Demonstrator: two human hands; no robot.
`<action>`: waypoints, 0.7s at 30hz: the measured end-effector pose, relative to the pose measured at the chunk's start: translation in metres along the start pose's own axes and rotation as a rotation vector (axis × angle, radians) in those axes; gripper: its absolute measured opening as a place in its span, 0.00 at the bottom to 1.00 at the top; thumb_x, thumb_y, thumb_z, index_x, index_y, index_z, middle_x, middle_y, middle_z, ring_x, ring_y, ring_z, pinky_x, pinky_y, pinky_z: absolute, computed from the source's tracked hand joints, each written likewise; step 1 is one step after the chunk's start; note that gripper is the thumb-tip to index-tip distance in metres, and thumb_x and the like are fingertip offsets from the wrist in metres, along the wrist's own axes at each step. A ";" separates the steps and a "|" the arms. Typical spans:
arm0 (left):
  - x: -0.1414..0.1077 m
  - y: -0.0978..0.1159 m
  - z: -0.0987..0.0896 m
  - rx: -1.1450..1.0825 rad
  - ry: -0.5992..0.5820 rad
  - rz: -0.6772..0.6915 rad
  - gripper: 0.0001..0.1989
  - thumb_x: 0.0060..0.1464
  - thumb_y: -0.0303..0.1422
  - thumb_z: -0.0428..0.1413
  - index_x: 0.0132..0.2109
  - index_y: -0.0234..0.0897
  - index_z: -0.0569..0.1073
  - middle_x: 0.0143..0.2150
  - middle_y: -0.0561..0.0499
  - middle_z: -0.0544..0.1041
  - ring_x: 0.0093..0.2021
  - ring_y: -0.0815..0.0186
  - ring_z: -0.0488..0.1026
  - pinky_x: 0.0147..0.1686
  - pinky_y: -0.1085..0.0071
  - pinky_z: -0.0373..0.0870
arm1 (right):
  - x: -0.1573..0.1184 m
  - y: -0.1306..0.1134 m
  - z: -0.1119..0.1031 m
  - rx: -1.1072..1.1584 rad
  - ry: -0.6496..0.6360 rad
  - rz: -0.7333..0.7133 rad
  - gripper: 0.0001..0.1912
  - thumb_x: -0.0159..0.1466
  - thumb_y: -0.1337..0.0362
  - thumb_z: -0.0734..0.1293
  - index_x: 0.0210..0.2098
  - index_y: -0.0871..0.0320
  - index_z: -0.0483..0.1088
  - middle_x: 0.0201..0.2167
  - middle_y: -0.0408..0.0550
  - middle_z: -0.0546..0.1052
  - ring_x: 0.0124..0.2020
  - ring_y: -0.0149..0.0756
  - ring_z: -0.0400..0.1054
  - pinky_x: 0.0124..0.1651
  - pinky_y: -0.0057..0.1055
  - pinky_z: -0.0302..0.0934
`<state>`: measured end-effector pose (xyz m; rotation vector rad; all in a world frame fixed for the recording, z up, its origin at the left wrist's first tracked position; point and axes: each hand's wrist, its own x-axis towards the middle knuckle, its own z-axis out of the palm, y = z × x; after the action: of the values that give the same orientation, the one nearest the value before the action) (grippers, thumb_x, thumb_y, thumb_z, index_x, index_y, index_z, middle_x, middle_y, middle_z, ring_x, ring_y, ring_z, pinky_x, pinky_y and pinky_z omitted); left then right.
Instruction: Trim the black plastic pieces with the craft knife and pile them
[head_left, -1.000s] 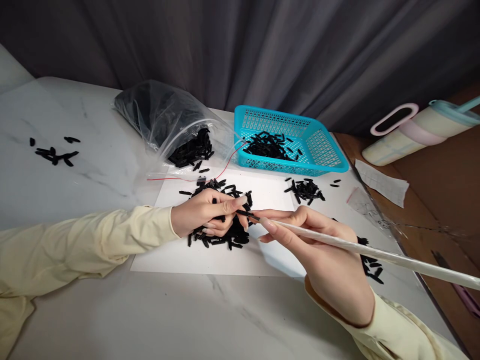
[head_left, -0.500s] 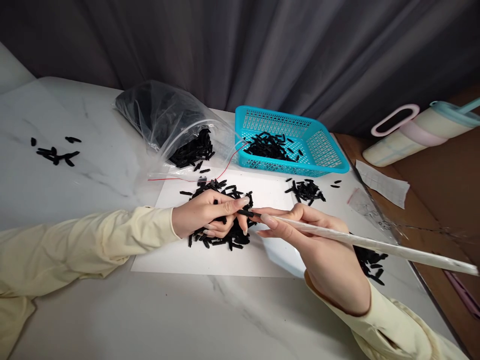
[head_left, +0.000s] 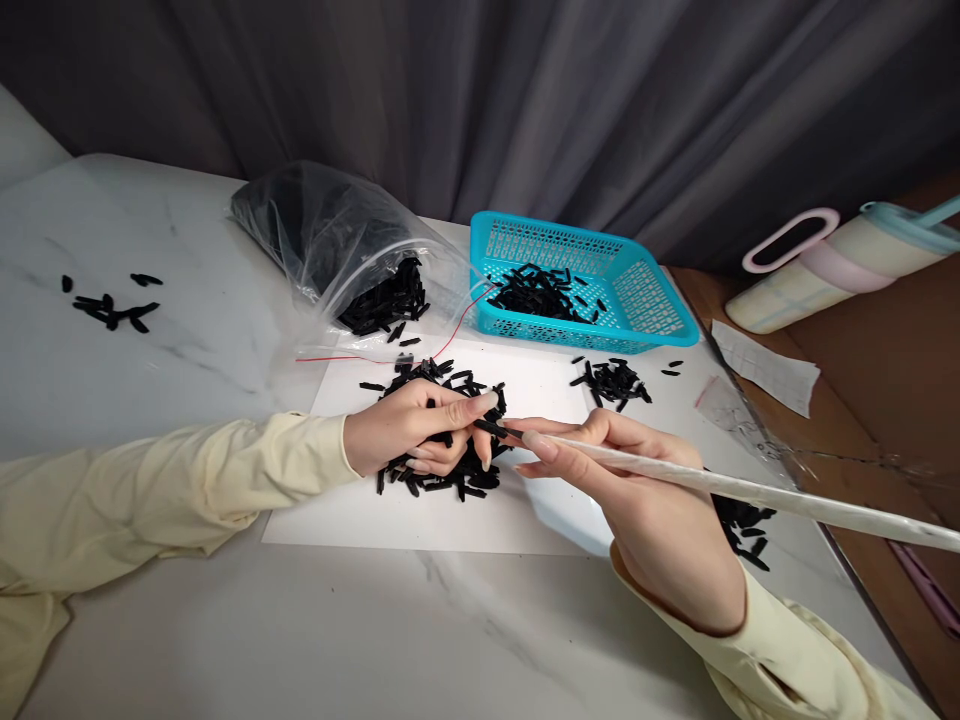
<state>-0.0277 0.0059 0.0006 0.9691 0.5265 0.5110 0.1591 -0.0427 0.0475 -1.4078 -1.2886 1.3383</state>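
Observation:
My left hand [head_left: 420,425] pinches a small black strip [head_left: 490,427] between thumb and fingers, over a pile of similar black pieces [head_left: 442,480] on a white sheet. My right hand [head_left: 637,485] grips a slim tool with a long pearly white handle [head_left: 720,482], like a fine brush. Its dark tip meets the right end of the strip, close to my fingertips. Exactly where strip and tip join is hard to make out.
A clear zip bag [head_left: 352,215] spills black pieces at the back. Beside it stands a blue basket [head_left: 637,335] holding more. Smaller piles [head_left: 616,382] lie right and far left. A tumbler [head_left: 832,265], paper slip [head_left: 769,365] and small plastic bag [head_left: 742,425] are at right.
The white-handled tool and my right hand have shifted very slightly to the right, and the strip's angle has turned a little. My left hand stays almost in place.

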 end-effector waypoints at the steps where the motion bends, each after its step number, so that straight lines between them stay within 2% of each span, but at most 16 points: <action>1: 0.000 0.000 0.000 -0.001 0.002 -0.004 0.21 0.57 0.40 0.50 0.25 0.28 0.73 0.10 0.60 0.53 0.10 0.79 0.50 0.11 0.79 0.46 | 0.000 0.000 0.000 0.003 0.001 0.002 0.14 0.52 0.61 0.71 0.16 0.58 0.65 0.36 0.49 0.78 0.34 0.40 0.74 0.37 0.31 0.70; 15: 0.001 0.001 0.001 0.029 0.025 -0.049 0.20 0.57 0.38 0.50 0.22 0.29 0.70 0.10 0.60 0.51 0.10 0.79 0.49 0.11 0.79 0.46 | 0.001 0.001 -0.002 0.063 0.001 0.014 0.16 0.52 0.61 0.72 0.16 0.58 0.62 0.35 0.47 0.78 0.34 0.40 0.74 0.39 0.32 0.70; 21: 0.002 0.001 0.001 0.053 0.035 -0.044 0.19 0.56 0.38 0.51 0.22 0.30 0.69 0.10 0.61 0.50 0.10 0.79 0.49 0.11 0.79 0.46 | 0.001 0.004 -0.005 0.070 0.009 -0.046 0.14 0.52 0.65 0.71 0.17 0.59 0.64 0.33 0.47 0.78 0.43 0.43 0.71 0.40 0.32 0.69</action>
<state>-0.0260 0.0066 0.0016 0.9990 0.5938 0.4770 0.1646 -0.0419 0.0443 -1.3273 -1.2489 1.3326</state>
